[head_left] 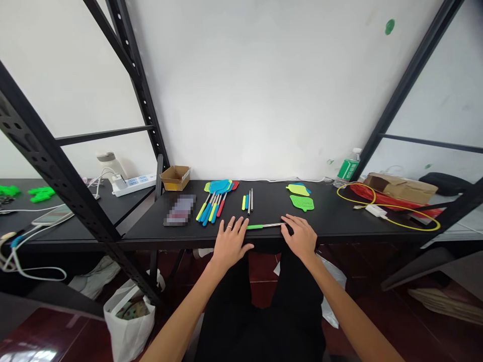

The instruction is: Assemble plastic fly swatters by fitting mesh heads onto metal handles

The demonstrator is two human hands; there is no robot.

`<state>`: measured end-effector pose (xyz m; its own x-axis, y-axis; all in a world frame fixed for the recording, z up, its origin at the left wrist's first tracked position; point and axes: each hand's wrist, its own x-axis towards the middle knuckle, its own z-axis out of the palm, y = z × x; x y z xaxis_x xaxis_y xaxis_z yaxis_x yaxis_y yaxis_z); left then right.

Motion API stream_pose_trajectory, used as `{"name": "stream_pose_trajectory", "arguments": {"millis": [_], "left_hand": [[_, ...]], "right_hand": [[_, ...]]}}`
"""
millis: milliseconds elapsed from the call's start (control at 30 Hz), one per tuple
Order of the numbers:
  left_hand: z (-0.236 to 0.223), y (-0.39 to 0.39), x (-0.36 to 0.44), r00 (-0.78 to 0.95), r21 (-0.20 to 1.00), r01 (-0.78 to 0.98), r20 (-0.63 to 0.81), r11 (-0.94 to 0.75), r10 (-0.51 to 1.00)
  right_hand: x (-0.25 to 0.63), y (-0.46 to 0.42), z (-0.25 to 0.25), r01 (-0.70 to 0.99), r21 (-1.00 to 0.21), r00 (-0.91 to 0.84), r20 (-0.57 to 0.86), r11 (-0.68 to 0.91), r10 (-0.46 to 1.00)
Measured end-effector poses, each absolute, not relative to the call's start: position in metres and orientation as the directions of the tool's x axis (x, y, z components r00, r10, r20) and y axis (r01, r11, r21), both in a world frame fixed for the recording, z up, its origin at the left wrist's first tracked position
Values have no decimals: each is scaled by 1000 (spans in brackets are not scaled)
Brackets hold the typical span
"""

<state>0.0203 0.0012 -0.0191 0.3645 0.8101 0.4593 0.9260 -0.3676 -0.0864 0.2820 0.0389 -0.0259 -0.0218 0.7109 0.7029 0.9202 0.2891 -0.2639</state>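
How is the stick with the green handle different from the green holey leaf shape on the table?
The green-handled metal rod is long and thin; the green mesh swatter head is wide and leaf-shaped. The rod is partly bare shiny metal; the head is all green with tiny holes. The rod lies sideways between the left hand and right hand; the head lies farther away. Both lie flat on the black table.

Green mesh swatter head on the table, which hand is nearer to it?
Right. The right hand sits in front of the green mesh swatter head; the left hand is farther away, in front and to its left.
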Motion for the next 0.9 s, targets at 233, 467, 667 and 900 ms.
{"name": "stream_pose_trajectory", "arguments": {"millis": [233, 467, 667, 900], "left_hand": [[-18, 1, 21, 365, -79, 925, 456, -372, 811], [-19, 1, 21, 366, -82, 925, 458, -371, 810], [-18, 1, 20, 366, -79, 925, 452, -373, 813], [-19, 2, 20, 366, -82, 924, 465, -372, 806]], "right_hand": [[282, 38, -28, 927, -258, -7, 715, 273, 699], [280, 37, -27, 932, -251, -2, 718, 262, 696], [281, 39, -28, 930, -254, -8, 708, 265, 706], [282, 39, -29, 926, -255, -17, 706, 277, 708]]}}
